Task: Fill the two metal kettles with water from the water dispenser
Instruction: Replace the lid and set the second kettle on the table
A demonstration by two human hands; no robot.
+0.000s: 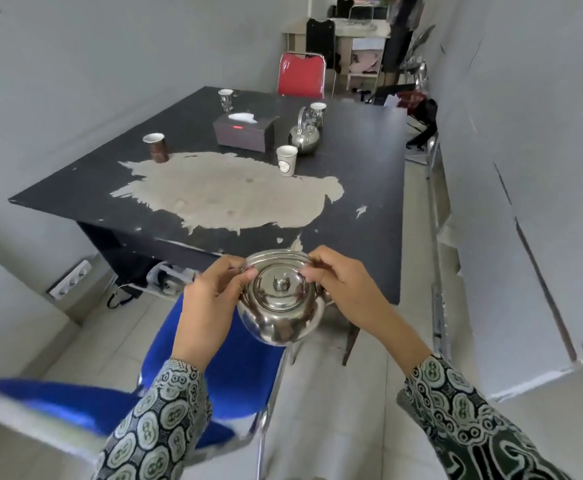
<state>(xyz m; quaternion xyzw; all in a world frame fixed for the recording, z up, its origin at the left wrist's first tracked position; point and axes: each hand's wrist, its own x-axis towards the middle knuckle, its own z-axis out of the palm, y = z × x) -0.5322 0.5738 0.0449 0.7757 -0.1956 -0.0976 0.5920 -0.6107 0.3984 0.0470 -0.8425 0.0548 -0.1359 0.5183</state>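
You hold one kettle (pixel 280 306), lid on, off the near edge of the bench (pixel 352 188); your left hand (pixel 210 303) and right hand (pixel 345 289) each grip its handle; the second kettle (pixel 304 136) sits on the bench beside the tissue box (pixel 243 131); four cups stand around that box; no dispenser shows, so filling looks unfinished.

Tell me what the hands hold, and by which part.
Both hands, left hand and right hand, hold one metal kettle by its folded handle at the top rim.
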